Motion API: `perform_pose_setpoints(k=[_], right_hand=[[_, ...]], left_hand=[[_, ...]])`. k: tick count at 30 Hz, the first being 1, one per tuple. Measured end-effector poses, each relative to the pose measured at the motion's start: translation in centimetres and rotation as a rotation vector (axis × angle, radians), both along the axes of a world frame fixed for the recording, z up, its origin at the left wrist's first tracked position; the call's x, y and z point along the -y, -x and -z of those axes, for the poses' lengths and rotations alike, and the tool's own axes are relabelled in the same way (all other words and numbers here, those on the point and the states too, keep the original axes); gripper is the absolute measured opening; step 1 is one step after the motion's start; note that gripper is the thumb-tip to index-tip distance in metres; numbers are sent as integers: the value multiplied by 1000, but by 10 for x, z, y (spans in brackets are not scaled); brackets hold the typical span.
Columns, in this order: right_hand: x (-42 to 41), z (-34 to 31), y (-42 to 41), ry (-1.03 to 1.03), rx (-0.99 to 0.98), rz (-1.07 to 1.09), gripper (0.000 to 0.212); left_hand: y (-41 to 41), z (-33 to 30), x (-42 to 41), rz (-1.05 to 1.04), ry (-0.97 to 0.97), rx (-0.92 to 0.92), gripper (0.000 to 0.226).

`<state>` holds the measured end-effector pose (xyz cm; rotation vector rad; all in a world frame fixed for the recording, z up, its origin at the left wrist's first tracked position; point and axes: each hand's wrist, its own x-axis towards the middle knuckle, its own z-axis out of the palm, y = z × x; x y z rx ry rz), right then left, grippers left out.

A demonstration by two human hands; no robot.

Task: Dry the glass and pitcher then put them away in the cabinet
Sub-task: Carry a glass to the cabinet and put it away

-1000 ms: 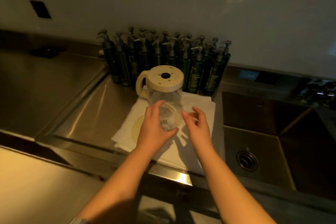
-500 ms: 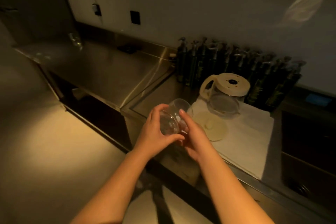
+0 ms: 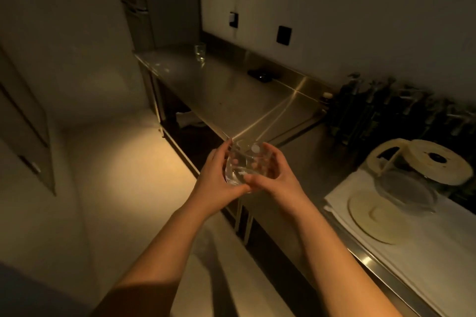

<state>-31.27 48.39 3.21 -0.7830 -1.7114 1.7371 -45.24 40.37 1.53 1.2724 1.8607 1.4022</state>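
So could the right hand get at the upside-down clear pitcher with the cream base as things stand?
Probably not yet: the right hand and left hand both grip the clear drinking glass. Nothing blocks the upside-down clear pitcher on the white towel.

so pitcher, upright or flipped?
Flipped. The pitcher sits mouth-down on the white cloth, its cream base with the dark hole facing up, handle at left.
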Motion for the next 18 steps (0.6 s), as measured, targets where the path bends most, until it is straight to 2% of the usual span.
perform_pose_setpoints(k=[3,7,18], right_hand=[[-5,0,30,-28,2,-99,78],[-22,8,73,-32,-14,-172,83],[-131,15,231,-135,-28,-371,72]], left_hand=[[27,3,0,-63,10,8,87],[65,9,-9,-129,20,4,85],[191,9,-97,-363,-18,46,88]])
